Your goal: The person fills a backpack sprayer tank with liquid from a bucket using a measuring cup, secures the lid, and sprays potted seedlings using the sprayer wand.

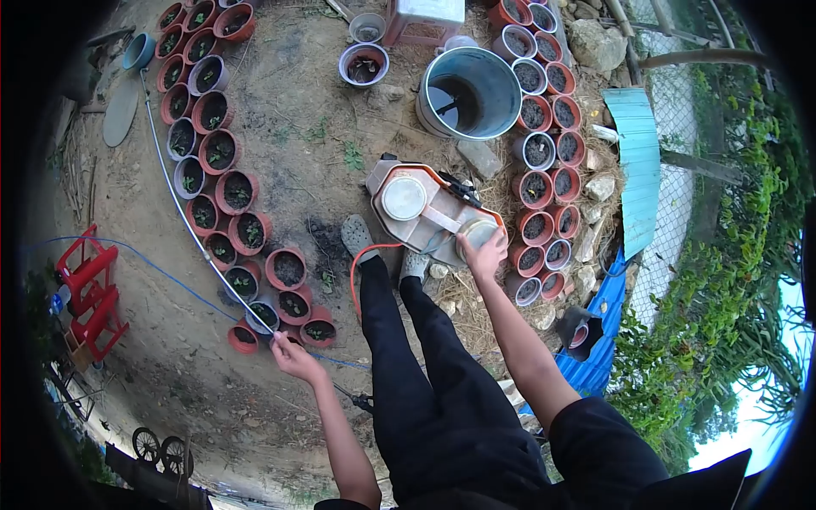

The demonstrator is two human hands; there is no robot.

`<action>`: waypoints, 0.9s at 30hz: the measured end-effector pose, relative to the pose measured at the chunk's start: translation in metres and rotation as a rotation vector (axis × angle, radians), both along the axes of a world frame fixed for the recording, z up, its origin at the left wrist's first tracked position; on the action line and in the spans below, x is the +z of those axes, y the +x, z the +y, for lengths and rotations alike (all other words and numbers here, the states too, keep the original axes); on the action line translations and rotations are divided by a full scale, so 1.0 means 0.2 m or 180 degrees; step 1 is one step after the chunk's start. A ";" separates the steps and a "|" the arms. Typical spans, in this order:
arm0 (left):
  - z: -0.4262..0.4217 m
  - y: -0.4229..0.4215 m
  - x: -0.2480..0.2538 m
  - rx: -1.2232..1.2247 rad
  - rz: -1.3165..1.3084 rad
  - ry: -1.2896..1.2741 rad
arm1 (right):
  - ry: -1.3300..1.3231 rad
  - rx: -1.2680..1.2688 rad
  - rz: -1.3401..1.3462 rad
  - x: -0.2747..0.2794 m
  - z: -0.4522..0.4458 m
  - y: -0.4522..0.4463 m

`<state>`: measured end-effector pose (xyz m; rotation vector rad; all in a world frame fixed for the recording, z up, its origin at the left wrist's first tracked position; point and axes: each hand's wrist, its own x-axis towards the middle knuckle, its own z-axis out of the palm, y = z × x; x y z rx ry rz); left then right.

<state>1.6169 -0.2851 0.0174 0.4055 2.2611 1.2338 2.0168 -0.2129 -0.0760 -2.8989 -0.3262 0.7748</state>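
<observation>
My left hand (296,359) is closed round the near end of a long thin metal spray wand (185,219). The wand reaches forward over the left rows of pots, its far end by a blue-green bowl (138,52). At my feet stands a white and orange backpack sprayer (433,223) with a round white cap (403,198) on top. My right hand (486,253) grips the edge of a second round, pale lid-like piece (476,231) at the sprayer's right side; the palm partly hides it. An orange hose (354,276) curves from the sprayer past my leg.
Rows of pots with seedlings (218,150) line the left; soil-filled pots (534,189) line the right. Ahead are a large metal bucket (508,89) with dark liquid, a stool (425,17) and a brick (480,158). Red plastic chairs (89,289) stand far left.
</observation>
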 end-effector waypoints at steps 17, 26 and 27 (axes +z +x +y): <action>-0.04 -0.02 0.00 0.0101 0.0219 -0.0107 | -0.0723 0.1613 0.0137 0.05 0.04 0.13; -0.16 -0.07 -0.04 0.0360 -0.0052 -0.0103 | 0.1102 0.1570 -0.1538 0.04 0.19 -0.19; -0.17 -0.08 -0.05 0.0377 -0.0032 -0.0176 | 0.1504 0.1943 -0.1139 0.10 0.27 -0.29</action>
